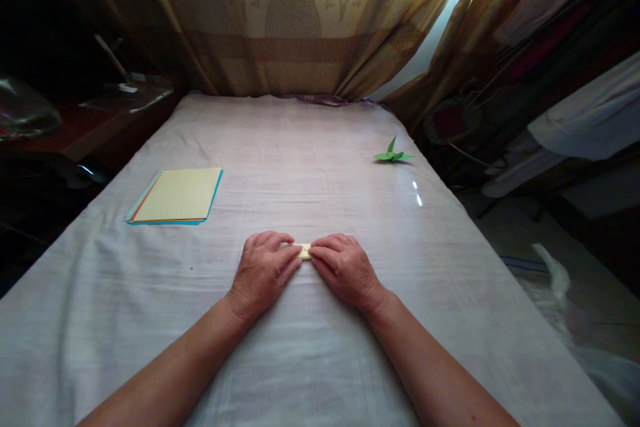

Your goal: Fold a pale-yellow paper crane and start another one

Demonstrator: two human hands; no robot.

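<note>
A small folded piece of pale yellow paper (303, 251) lies on the white cloth-covered table (320, 167), mostly hidden under my fingers. My left hand (263, 272) presses on its left end, fingers curled down. From the other side, my right hand (343, 268) presses its right end, fingertips meeting the left hand's over the paper. Only a narrow strip of the paper shows between the two hands.
A stack of coloured paper sheets (176, 195), yellow on top, lies at the left. A green folded paper crane (393, 155) sits at the far right. Curtains (300, 20) hang behind the table. Dark furniture stands left; cloth and clutter lie right.
</note>
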